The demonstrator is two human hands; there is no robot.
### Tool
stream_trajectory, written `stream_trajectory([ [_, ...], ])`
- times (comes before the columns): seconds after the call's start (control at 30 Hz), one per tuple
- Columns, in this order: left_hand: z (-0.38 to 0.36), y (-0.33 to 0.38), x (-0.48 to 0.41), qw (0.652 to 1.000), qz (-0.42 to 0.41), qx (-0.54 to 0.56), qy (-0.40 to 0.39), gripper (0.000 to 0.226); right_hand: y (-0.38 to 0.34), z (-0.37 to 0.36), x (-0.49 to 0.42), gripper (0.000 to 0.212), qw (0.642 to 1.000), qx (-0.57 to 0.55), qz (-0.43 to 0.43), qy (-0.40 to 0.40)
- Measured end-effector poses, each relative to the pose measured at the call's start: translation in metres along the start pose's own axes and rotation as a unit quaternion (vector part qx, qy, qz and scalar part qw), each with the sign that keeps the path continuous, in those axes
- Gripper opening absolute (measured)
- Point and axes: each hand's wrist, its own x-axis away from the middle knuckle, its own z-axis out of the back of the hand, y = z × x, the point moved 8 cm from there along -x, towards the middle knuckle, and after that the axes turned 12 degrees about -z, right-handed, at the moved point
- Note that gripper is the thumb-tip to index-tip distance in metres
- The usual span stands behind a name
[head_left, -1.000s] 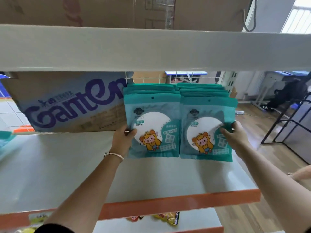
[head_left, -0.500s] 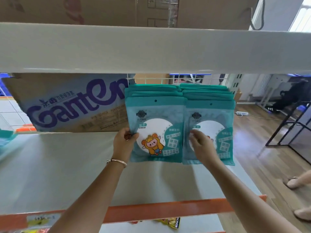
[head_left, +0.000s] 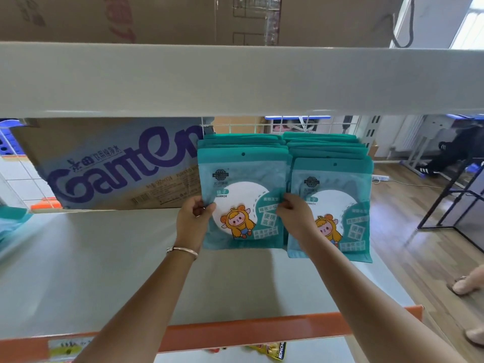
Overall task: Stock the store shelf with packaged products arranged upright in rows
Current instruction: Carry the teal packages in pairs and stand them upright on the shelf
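The front mirror packet [head_left: 243, 195] of the left row [head_left: 241, 141] stands upright on the shelf [head_left: 104, 271], its printed face towards the person and its long axis vertical. Both hands hold it, one on each side edge. The left hand [head_left: 195, 220] grips the left edge, thumb on the face and fingers curled behind. The right hand [head_left: 293, 213] pinches the right edge, at the seam where this packet meets the right row [head_left: 324, 146].

The packet lies straight ahead of the hands, between them, so neither is nearer; the grip is as wide as the packet. Behind it the other teal packets of its row are packed close, back towards the wire back panel [head_left: 262, 124]. The right row's front packet [head_left: 340, 184] sits slightly nearer and lower in view, and the two faces seem to touch or overlap at the seam.

The next move likely turns on this depth line: the packet has to go straight back against its row, kept vertical and parallel to the right row's face. The right hand has little room at the seam. The Ganten carton [head_left: 112, 166] lies to the far left, just beside the left row.
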Motion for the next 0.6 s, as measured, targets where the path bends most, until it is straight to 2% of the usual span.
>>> stream_trajectory([
  [0.1, -0.001, 0.005, -0.004, 1.0, -0.005, 0.029, -0.002, 0.013, -0.001, -0.001, 0.0, 0.02, 1.0, -0.015, 0.007, -0.025],
  [0.2, -0.005, 0.007, -0.005, 1.0, -0.003, 0.027, 0.008, 0.017, 0.006, 0.0, -0.001, 0.036, 0.999, -0.024, 0.003, -0.029],
  [0.37, -0.007, -0.013, 0.018, 0.999, 0.021, -0.009, 0.041, 0.041, 0.015, 0.0, 0.009, 0.05, 0.999, -0.045, 0.022, -0.005],
  [0.4, -0.007, -0.019, 0.026, 0.999, 0.032, -0.016, 0.041, 0.051, 0.019, 0.002, 0.014, 0.049, 0.998, -0.057, 0.034, 0.007],
  [0.47, -0.006, -0.028, 0.039, 0.997, 0.047, -0.05, 0.034, 0.066, 0.031, 0.013, 0.025, 0.033, 0.995, -0.064, 0.06, 0.049],
  [0.53, -0.006, -0.027, 0.044, 0.995, 0.036, -0.092, 0.015, 0.067, 0.044, 0.032, 0.03, 0.013, 0.989, -0.027, 0.091, 0.114],
  [0.6, -0.01, -0.025, 0.043, 0.993, 0.02, -0.113, -0.02, 0.065, 0.061, 0.051, 0.025, 0.012, 0.98, 0.052, 0.109, 0.159],
])
